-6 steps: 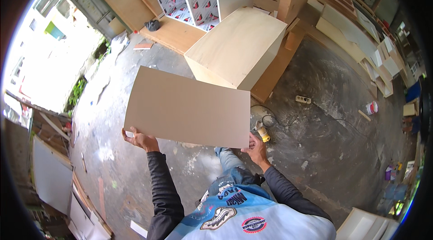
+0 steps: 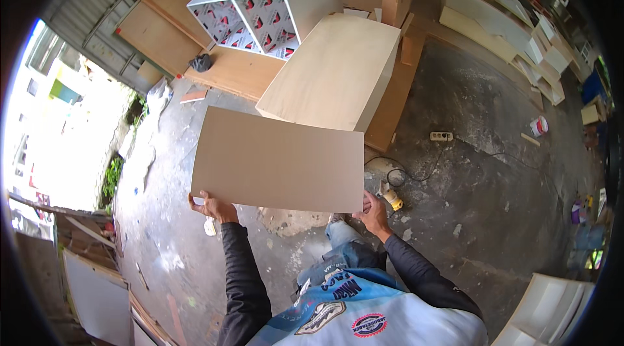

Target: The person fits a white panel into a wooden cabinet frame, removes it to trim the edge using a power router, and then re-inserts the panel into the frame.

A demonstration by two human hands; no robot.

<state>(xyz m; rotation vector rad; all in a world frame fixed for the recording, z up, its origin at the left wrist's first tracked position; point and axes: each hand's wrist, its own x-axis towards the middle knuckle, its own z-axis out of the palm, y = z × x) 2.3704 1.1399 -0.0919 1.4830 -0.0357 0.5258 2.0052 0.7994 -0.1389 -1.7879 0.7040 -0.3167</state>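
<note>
1. Across the middle, just beyond both hands, a flat beige board (image 2: 279,164) is held up over the floor (image 2: 487,216); its long axis is run left to right, its broad face turned up.
2. At the near left corner, the board is gripped by the left hand (image 2: 218,207); the fingers are clamped on the edge, with those behind it partly hidden.
3. At the near right corner, the board is pinched by the right hand (image 2: 372,211); fingers clamped on the corner, underside contact can't be told.
4. Neither hand is set nearer to the board: one short end is taken by each, and the whole panel is left on the far side of the fingers.
5. Beyond the far edge, a pale wooden box (image 2: 338,66) is seen, closer to the right hand; whether it is touched by the board can't be told.
6. Just right of the right hand, a yellow power tool (image 2: 392,198) is left on the floor.
</note>
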